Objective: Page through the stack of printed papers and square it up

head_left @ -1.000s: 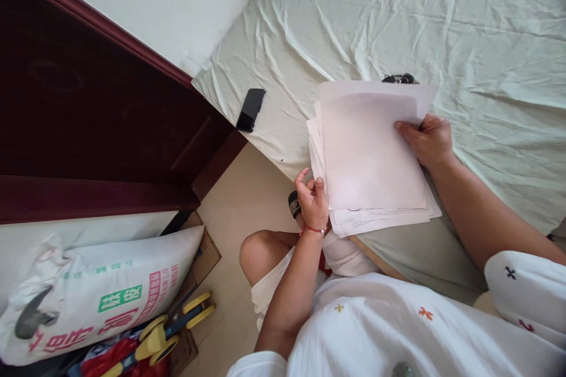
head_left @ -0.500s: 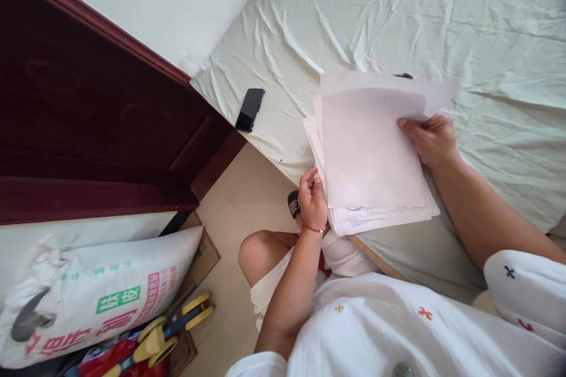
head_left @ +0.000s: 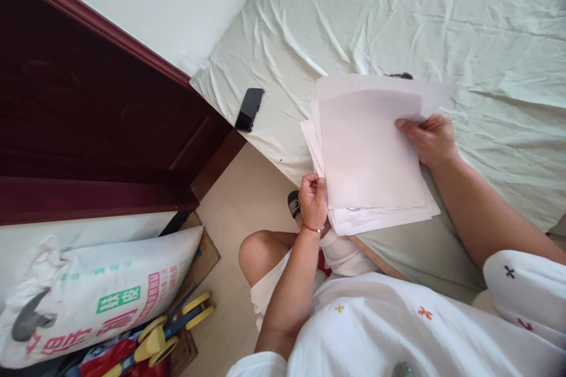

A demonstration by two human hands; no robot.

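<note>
Your left hand [head_left: 313, 205] lowering slightly since earlier frame, fingers closing in; appearing to be pinching left edge of papers [head_left: 371, 153]. Right hand [head_left: 435, 138] pinching right side, thumb on top. Judged step: you are steadying fanned papers; next move calling for even grip. Papers crossing near edge of bed [head_left: 486, 53], which is extending beyond; phone [head_left: 250, 109] sitting well left.

1 head-worn camera looks forward and steeply down over the white shirt [head_left: 380, 324] at the frame's bottom. It is near the papers [head_left: 369, 153] right of centre, yet wide enough to include the floor [head_left: 239, 188] left of centre.
</note>
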